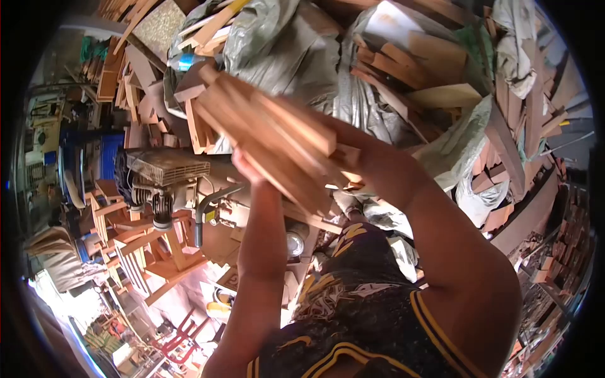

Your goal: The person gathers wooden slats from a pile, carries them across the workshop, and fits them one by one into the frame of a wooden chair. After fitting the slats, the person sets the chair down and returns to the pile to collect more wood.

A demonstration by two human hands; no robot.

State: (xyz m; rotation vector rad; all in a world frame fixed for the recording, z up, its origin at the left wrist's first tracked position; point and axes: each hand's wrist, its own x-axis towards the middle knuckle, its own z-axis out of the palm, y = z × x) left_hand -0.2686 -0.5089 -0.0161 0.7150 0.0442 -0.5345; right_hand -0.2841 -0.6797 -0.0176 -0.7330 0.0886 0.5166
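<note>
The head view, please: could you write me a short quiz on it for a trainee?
1. True or false: the left hand touches the bundle of wooden boards.
2. What lies behind the bundle? A: grey sacks with wood offcuts among them. B: a brick wall. C: a glass window.
3. What colour are the stripes on the dark shirt?
Key: 1 true; 2 A; 3 yellow.
</note>
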